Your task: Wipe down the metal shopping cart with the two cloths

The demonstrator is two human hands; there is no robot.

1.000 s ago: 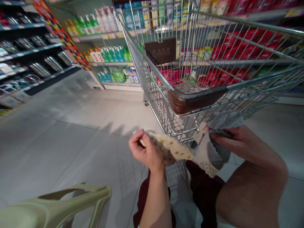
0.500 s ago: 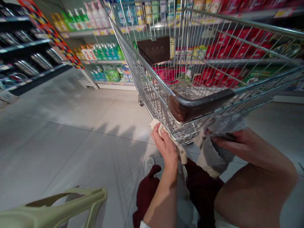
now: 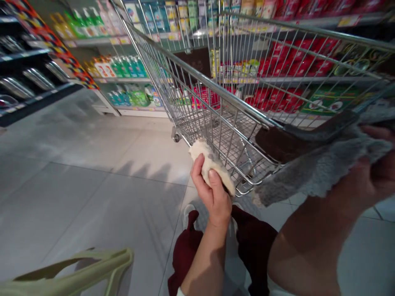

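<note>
A metal shopping cart (image 3: 197,86) with a brown handle cover (image 3: 277,144) stands right in front of me. My left hand (image 3: 212,189) is closed around a folded cream cloth (image 3: 205,158) with grey spots, held against the lower wire side of the cart. At the right, my right hand (image 3: 367,176) grips a fluffy grey cloth (image 3: 311,170). This cloth hangs across the handle end of the cart and hides part of it. The right fingers are partly covered by the cloth and blurred.
Beyond the cart, shelves (image 3: 132,80) hold pump bottles and red packs (image 3: 280,98). Pans stand on a dark rack (image 3: 40,92) at the left. A pale green plastic stool (image 3: 92,263) is on the tiled floor (image 3: 92,205) at the lower left.
My right hand has moved up and right, and the grey cloth is now spread out along the handle end. The left hand stays low with its cloth. The view has shifted slightly.
</note>
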